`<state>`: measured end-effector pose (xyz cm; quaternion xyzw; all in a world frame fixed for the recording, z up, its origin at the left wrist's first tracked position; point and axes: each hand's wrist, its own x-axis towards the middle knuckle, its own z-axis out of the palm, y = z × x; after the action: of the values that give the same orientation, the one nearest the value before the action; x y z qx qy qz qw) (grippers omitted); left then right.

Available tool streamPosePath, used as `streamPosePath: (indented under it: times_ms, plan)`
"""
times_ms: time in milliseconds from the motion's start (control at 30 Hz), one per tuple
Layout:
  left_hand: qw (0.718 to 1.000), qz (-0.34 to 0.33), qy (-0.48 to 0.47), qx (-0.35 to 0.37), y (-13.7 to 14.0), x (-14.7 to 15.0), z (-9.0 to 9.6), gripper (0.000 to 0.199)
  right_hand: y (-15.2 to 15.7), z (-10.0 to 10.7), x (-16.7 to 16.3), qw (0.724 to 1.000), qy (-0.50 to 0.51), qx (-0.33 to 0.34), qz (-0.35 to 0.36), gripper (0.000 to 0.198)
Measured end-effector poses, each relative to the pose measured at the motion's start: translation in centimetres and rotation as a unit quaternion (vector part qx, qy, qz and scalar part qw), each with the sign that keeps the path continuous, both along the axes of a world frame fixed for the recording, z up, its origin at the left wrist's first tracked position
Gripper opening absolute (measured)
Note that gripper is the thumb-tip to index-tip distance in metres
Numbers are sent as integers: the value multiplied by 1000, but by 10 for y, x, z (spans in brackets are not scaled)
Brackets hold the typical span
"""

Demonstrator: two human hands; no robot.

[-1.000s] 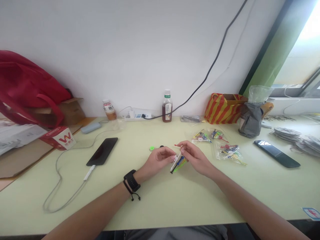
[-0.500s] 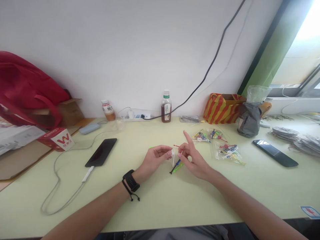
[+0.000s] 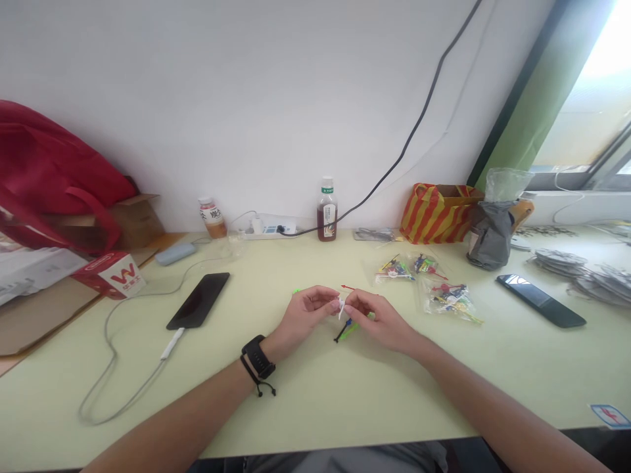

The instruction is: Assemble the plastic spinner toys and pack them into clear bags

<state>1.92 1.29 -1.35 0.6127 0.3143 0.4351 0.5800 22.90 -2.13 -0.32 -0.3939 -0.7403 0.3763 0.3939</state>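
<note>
Between my hands is a small white plastic piece (image 3: 341, 307), too small to name more exactly. My left hand (image 3: 311, 316) pinches it between thumb and fingertips. My right hand (image 3: 377, 318) has its thumb and index finger closed at the piece's right side. Just behind the fingers a thin red pointed piece (image 3: 348, 287) lies on the table. Below my right hand, a dark blue and black stick-like piece (image 3: 340, 333) rests beside a bright green one (image 3: 351, 331), both partly covered. A bit of green (image 3: 296, 290) shows behind my left hand.
Clear bags of coloured plastic parts (image 3: 451, 299) lie to the right, near a dark phone-like device (image 3: 541, 301). A black phone (image 3: 199, 301) with a charging cable lies left. A brown drink bottle (image 3: 327, 210) stands by the wall, next to a power strip (image 3: 271, 230).
My right index finger, raised before, has come down to the white piece. The long white stick that stood upright between my hands now appears tilted and shorter. My left hand has barely moved.
</note>
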Motion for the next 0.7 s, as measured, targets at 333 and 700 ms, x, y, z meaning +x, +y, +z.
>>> streamPosePath:
  times_ms: [333, 700]
  plan:
    - [999, -26, 22, 26, -4, 2, 1, 28, 2, -13, 4, 993, -38, 102, -52, 14]
    - [887, 177, 282, 319, 4, -7, -9, 31, 14, -16, 9, 979, -16, 141, -147, 16]
